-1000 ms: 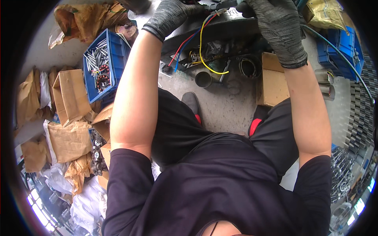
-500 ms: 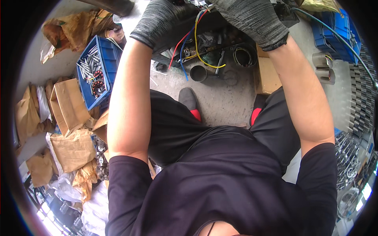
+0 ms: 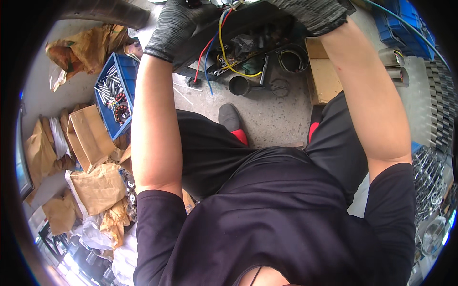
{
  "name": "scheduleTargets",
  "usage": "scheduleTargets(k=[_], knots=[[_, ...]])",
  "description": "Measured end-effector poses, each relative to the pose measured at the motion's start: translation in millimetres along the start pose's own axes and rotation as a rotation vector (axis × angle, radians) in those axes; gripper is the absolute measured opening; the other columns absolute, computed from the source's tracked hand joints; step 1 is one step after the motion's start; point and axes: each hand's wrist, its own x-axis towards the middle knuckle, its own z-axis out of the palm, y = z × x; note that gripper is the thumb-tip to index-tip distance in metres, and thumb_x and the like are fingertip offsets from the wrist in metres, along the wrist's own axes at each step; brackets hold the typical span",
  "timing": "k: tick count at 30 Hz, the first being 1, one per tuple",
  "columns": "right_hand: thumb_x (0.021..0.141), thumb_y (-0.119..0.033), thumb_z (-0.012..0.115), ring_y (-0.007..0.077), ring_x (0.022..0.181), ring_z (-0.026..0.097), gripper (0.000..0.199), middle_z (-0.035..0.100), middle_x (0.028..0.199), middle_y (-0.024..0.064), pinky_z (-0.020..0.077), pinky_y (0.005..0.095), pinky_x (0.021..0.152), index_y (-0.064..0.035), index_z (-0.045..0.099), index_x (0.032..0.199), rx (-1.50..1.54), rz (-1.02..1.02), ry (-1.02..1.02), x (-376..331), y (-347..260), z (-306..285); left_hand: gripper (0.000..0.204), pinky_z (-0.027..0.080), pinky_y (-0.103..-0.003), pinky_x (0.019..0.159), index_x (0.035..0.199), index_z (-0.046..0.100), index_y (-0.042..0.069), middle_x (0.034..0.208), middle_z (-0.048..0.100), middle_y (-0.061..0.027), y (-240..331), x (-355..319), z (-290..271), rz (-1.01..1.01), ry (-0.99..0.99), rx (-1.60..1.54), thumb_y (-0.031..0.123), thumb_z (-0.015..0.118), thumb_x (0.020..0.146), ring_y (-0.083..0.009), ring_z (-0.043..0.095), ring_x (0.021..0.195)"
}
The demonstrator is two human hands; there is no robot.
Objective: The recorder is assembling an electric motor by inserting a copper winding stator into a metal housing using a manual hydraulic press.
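Head view, looking straight down over a dark shirt and black trousers to a concrete floor (image 3: 281, 119). Largest among the work items: a black, rounded housing (image 3: 248, 19) at 12 o'clock, raised off the floor between both arms, probably so the wiring on it faces up within reach. At 11 o'clock, left hand (image 3: 179, 26) in a dark knit glove, wrapped over the housing's near edge, fingers together and curled on it, seemingly to steady the part. At 1 o'clock, right hand (image 3: 312, 14), also gloved, laid on the housing's far side; fingers cut off by the upper rim, so cannot tell whether closed or spread. Between the hands, a bundle of red, blue and yellow wires (image 3: 222, 45) drooping from the housing, the yellow one looping lowest, slack enough to hang free.

Below, toward 12 o'clock on the floor, a short dark metal tube (image 3: 238, 86) and a small wire coil (image 3: 292, 58), kept just beside the feet. At 10 o'clock, a blue plastic crate (image 3: 114, 95) of metal rods and wound coils, close to the left elbow. At 1 o'clock, a cardboard box (image 3: 324, 76). At 8 to 9 o'clock, crumpled brown paper bags (image 3: 95, 186), pushed aside in a heap.
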Motion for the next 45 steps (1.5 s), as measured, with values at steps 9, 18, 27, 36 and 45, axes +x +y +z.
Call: scheduleTargets(k=[9,18,27,36,45], knots=[[0.091,-0.016,0.066,0.0424,0.081,0.068,0.02,0.065,0.078,0.026,0.0533,0.0473,0.072,0.0012,0.059,0.084,0.055,-0.028,-0.057,-7,10,26,0.083,0.058,-0.03,0.088,0.156,0.035,0.01,0.136,0.056,-0.0081,-17,6,-6,-0.078,-0.08,-0.47,-0.009,0.072,0.084,-0.0151,0.061,0.107],[0.094,-0.018,0.062,0.0195,0.072,0.065,0.021,0.069,0.077,0.0102,0.0528,0.0383,0.066,0.0012,0.068,0.098,0.337,0.327,-0.03,8,-21,-9,0.084,0.058,-0.029,0.084,0.156,0.034,0.01,0.132,0.058,-0.0096,-14,2,-4,-0.08,-0.079,-0.506,-0.012,0.071,0.084,-0.0144,0.062,0.101],[0.092,-0.016,0.07,0.033,0.075,0.067,0.017,0.064,0.076,0.0156,0.0525,0.0422,0.07,-0.0023,0.061,0.089,-0.004,-0.051,0.024,-15,15,9,0.08,0.059,-0.028,0.085,0.151,0.043,0.007,0.124,0.062,-0.0093,11,2,-4,-0.027,0.003,-0.165,-0.008,0.077,0.081,-0.0144,0.063,0.102],[0.091,-0.013,0.07,0.0272,0.068,0.062,0.014,0.06,0.073,0.0115,0.0505,0.0384,0.066,-0.0026,0.06,0.089,0.115,-0.085,0.087,-16,-5,6,0.078,0.059,-0.028,0.083,0.149,0.045,0.006,0.121,0.066,-0.0077,15,2,-7,-0.101,-0.057,-0.306,-0.007,0.078,0.079,-0.0131,0.064,0.1],[0.096,-0.012,0.071,0.008,0.069,0.059,0.008,0.063,0.076,-0.0017,0.0493,0.0254,0.063,-0.0051,0.066,0.094,0.535,0.42,0.09,-27,-7,-30,0.096,0.057,-0.029,0.092,0.16,0.029,0.011,0.129,0.062,-0.0103,26,-5,-9,-0.155,-0.085,-0.451,-0.006,0.078,0.08,-0.0185,0.063,0.113]])
